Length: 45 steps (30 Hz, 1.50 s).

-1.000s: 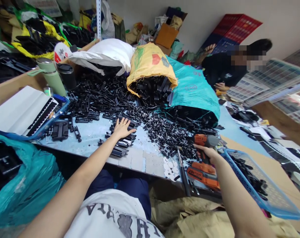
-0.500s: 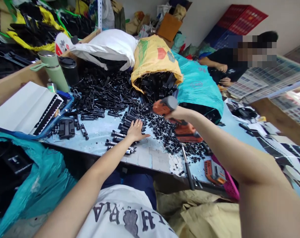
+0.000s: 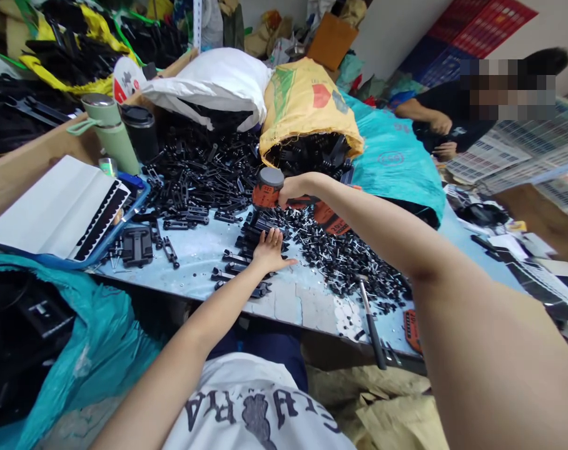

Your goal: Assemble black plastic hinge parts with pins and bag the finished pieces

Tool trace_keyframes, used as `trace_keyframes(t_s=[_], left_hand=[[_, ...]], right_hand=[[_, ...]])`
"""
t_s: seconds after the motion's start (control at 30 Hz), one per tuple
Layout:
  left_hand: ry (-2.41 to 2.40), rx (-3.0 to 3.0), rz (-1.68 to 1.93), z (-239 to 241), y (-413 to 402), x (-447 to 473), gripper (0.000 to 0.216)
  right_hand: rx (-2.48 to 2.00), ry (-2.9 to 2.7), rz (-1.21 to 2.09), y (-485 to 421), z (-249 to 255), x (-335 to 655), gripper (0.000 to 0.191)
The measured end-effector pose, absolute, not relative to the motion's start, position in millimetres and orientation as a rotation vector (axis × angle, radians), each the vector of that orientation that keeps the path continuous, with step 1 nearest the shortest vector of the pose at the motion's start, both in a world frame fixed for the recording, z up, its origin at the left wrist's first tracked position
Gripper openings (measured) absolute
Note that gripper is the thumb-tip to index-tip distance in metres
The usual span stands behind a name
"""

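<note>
Right grip (image 3: 295,187) is clasping the orange drill (image 3: 268,195) over the table (image 3: 185,250), its bent arm reaching inward above a pile of small pieces (image 3: 338,259) and running out of view. Left grip (image 3: 268,250) is resting palm-down, thumb spread, on a row of black parts (image 3: 234,257). Hand and forearm are hiding much of the drill's handle; its tip is blending into the dark parts.

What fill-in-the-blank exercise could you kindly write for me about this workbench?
1. The right hand grips a power drill coloured grey and ____.
2. The row of parts under the left hand is ____.
3. Between the white sack and the teal sack lies a ____ sack.

Missing words: orange; black; yellow.
</note>
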<state>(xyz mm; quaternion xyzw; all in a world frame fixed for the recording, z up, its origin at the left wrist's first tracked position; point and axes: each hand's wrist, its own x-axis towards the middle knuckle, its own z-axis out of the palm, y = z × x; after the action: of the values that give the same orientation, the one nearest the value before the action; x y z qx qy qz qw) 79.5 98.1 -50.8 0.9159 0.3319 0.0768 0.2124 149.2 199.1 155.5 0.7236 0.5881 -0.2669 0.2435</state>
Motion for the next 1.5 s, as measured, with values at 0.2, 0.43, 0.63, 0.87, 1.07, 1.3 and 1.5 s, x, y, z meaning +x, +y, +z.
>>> trace_keyframes(t_s=[0.2, 0.43, 0.63, 0.87, 1.07, 1.3, 1.5], left_hand=[[0.941, 2.538, 0.224, -44, 98, 77, 0.105], [0.926, 2.555, 0.292, -43, 97, 76, 0.105], [0.903, 2.528, 0.258, -36, 93, 69, 0.106], [0.944, 2.494, 0.271, -42, 40, 20, 0.113], [0.894, 2.517, 0.318, -48, 35, 10, 0.111], [0.884, 2.587, 0.468, -47, 35, 8, 0.102], [0.915, 2.599, 0.514, -49, 32, 6, 0.099]], right_hand=[[1.854, 1.716, -0.648, 168, 171, 129, 0.017], [1.793, 1.781, -0.653, 162, 163, 119, 0.011], [1.786, 1.751, -0.617, 146, 165, 111, 0.009], [1.738, 1.785, -0.741, 116, 171, 102, 0.009], [1.702, 1.781, -0.622, 117, 159, 92, 0.014], [1.645, 1.86, -0.379, 96, 172, 68, 0.022], [1.563, 1.852, -0.555, 92, 167, 51, 0.02]])
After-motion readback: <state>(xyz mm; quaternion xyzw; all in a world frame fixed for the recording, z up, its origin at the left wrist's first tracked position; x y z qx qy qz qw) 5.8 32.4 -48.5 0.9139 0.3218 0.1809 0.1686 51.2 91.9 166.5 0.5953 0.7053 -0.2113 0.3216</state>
